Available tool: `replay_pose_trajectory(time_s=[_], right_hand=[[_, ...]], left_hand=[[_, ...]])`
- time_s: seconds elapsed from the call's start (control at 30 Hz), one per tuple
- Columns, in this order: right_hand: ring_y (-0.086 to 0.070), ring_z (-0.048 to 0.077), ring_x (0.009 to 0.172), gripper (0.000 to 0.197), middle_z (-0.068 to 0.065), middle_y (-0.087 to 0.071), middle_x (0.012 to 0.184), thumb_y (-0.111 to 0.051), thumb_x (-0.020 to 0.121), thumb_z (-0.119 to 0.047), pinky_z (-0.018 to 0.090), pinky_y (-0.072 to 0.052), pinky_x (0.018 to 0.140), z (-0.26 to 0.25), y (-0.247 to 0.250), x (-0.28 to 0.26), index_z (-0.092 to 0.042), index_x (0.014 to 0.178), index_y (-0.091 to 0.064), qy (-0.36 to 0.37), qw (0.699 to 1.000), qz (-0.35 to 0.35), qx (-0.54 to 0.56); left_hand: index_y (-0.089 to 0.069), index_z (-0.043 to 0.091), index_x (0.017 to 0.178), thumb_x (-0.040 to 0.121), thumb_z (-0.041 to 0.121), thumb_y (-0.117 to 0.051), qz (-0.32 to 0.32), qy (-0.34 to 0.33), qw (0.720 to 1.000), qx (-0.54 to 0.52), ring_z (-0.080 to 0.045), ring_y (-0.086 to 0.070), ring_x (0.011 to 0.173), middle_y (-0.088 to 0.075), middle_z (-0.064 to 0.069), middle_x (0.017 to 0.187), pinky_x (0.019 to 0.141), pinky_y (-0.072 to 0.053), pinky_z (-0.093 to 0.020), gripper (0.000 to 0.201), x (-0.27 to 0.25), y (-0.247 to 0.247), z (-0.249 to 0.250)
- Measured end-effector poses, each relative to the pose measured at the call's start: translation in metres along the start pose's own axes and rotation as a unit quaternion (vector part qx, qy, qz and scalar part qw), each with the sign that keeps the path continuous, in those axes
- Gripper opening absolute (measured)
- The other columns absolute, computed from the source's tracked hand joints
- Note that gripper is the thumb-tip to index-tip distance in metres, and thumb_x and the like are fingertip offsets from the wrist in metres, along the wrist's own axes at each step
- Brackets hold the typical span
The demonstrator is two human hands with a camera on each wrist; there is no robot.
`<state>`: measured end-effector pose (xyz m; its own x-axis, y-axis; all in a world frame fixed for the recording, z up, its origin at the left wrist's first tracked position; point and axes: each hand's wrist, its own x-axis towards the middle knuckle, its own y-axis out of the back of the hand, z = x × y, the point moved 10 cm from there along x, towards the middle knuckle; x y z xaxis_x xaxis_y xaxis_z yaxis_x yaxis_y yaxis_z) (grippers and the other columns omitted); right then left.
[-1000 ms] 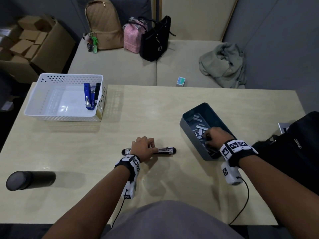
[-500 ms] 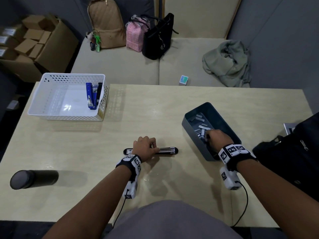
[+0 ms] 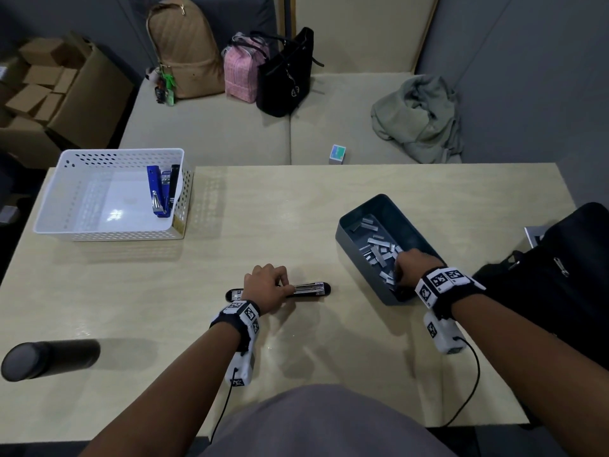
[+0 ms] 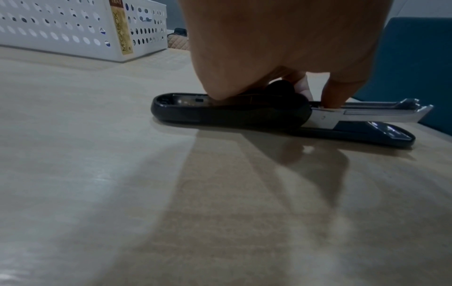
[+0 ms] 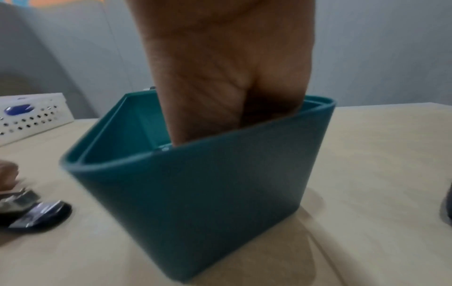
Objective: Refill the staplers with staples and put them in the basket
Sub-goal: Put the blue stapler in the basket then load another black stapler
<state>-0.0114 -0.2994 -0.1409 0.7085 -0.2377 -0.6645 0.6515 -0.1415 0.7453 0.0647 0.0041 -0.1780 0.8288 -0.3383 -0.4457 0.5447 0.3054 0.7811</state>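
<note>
A black stapler (image 3: pixel 311 289) lies opened flat on the table, its metal staple rail (image 4: pixel 367 114) pointing right. My left hand (image 3: pixel 267 282) rests on top of it, fingers curled down and holding it at the hinge (image 4: pixel 281 92). My right hand (image 3: pixel 412 265) reaches into the dark teal bin (image 3: pixel 362 262), among several loose staple strips (image 3: pixel 379 245). The bin wall (image 5: pixel 195 193) hides its fingertips. The white perforated basket (image 3: pixel 108 156) stands at the far left with a blue stapler (image 3: pixel 156 189) and a black one (image 3: pixel 173 183) inside.
A black cylinder (image 3: pixel 49 359) lies near the table's front left edge. A black bag (image 3: pixel 560 268) sits on the table's right end, close to the bin. Behind the table are a sofa with bags, a grey-green garment (image 3: pixel 418 117) and a small box (image 3: pixel 337 154).
My right hand has shifted only slightly inside the bin. The left hand and the black stapler have stayed where they were.
</note>
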Motion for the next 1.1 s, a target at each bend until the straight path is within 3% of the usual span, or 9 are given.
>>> replay_pose_trajectory(time_s=[0.27,0.4,0.5,0.6,0.73,0.83,0.93,1.03,1.1], right_hand=[[-0.064,0.033,0.106,0.027,0.013,-0.062,0.119,-0.059,0.09,-0.024,0.038,-0.049,0.081,-0.014,0.0,-0.006,-0.01,0.112,-0.061,0.003,0.996,0.02,-0.091],[-0.065,0.036,0.09,0.021,0.021,-0.065,0.107,-0.057,0.088,-0.019,0.039,-0.052,0.076,-0.002,0.031,-0.01,-0.003,0.1,-0.063,-0.036,0.997,0.041,0.056],[-0.065,0.035,0.085,0.022,0.017,-0.068,0.101,-0.055,0.09,-0.013,0.042,-0.055,0.081,-0.001,0.086,-0.021,-0.012,0.109,-0.065,-0.036,0.957,0.185,0.222],[-0.065,0.018,0.08,0.028,0.0,-0.066,0.088,-0.056,0.094,-0.016,0.03,-0.053,0.072,-0.049,0.131,-0.055,-0.024,0.121,-0.056,0.093,0.877,0.27,0.387],[-0.068,0.011,0.07,0.027,0.002,-0.067,0.086,-0.056,0.094,-0.009,0.026,-0.053,0.061,-0.144,0.106,-0.066,-0.02,0.118,-0.059,0.233,0.853,0.139,0.446],[-0.068,0.02,0.07,0.033,0.003,-0.062,0.084,-0.051,0.093,-0.007,0.034,-0.054,0.059,-0.174,0.055,-0.048,-0.02,0.124,-0.053,0.227,0.844,0.028,0.485],[-0.064,0.015,0.064,0.027,0.0,-0.062,0.081,-0.051,0.093,-0.01,0.028,-0.053,0.057,-0.179,0.027,-0.03,-0.019,0.116,-0.061,0.206,0.879,0.02,0.428],[-0.06,0.01,0.067,0.023,-0.004,-0.065,0.077,-0.055,0.094,-0.011,0.031,-0.054,0.074,-0.178,0.013,-0.02,-0.013,0.113,-0.068,0.204,0.906,0.024,0.371],[-0.062,0.013,0.081,0.024,0.004,-0.07,0.093,-0.057,0.093,-0.012,0.032,-0.054,0.086,-0.177,0.009,-0.018,-0.012,0.114,-0.069,0.211,0.92,0.032,0.329]], left_hand=[[-0.057,0.027,0.072,0.076,0.037,-0.067,0.001,-0.001,1.0,-0.008,-0.023,-0.046,0.094,-0.055,0.001,0.085,0.077,-0.028,-0.035,0.015,0.0,0.001,0.0],[-0.058,0.026,0.072,0.075,0.037,-0.067,0.0,0.003,1.0,-0.012,-0.022,-0.045,0.092,-0.055,0.001,0.084,0.077,-0.028,-0.035,0.015,0.0,0.0,-0.001],[-0.06,0.025,0.073,0.075,0.037,-0.067,-0.002,0.001,1.0,-0.014,-0.023,-0.047,0.094,-0.056,0.0,0.086,0.077,-0.028,-0.035,0.014,0.0,0.0,0.0],[-0.06,0.025,0.073,0.076,0.037,-0.067,-0.002,0.0,1.0,-0.018,-0.023,-0.048,0.096,-0.058,-0.001,0.088,0.078,-0.028,-0.035,0.015,-0.001,0.001,-0.001],[-0.059,0.026,0.074,0.076,0.038,-0.067,-0.007,0.0,1.0,-0.016,-0.025,-0.048,0.099,-0.057,-0.001,0.089,0.08,-0.028,-0.036,0.015,-0.002,0.002,0.0],[-0.056,0.026,0.072,0.076,0.038,-0.066,-0.007,-0.002,1.0,-0.015,-0.026,-0.049,0.099,-0.058,-0.002,0.089,0.083,-0.032,-0.038,0.016,-0.001,0.002,0.001],[-0.055,0.026,0.071,0.075,0.04,-0.066,-0.005,0.002,1.0,-0.014,-0.027,-0.049,0.099,-0.059,-0.002,0.09,0.083,-0.032,-0.038,0.018,-0.001,0.002,-0.002],[-0.058,0.023,0.074,0.075,0.041,-0.064,-0.001,-0.005,1.0,-0.005,-0.028,-0.05,0.098,-0.059,-0.003,0.089,0.08,-0.03,-0.037,0.02,0.0,0.001,-0.001],[-0.06,0.021,0.076,0.074,0.042,-0.064,0.001,-0.008,1.0,-0.002,-0.028,-0.05,0.098,-0.06,-0.003,0.089,0.079,-0.03,-0.037,0.021,0.001,0.002,0.0]])
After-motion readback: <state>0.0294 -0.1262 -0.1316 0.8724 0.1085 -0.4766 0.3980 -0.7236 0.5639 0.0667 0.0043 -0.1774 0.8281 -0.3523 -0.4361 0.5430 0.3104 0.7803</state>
